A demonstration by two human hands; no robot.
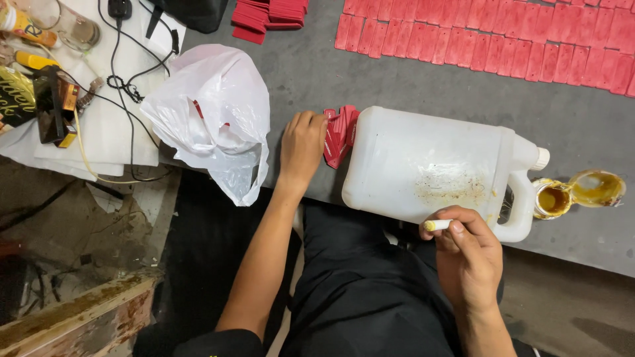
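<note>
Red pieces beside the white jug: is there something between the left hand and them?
No, nothing visible. The left hand already rests against the stack of red pieces, which leans on the end of the white jug lying on its side. The white plastic bag lies on the hand's other side, apart from it.

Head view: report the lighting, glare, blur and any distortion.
Head view: even overhead light with soft shadows; mild glare on the white plastic bag and the white jug; left hand on the red stack and right hand holding the small white stick are sharp; wide-lens bending curves the rows of red pieces; bottom-left corner is dim.
</note>
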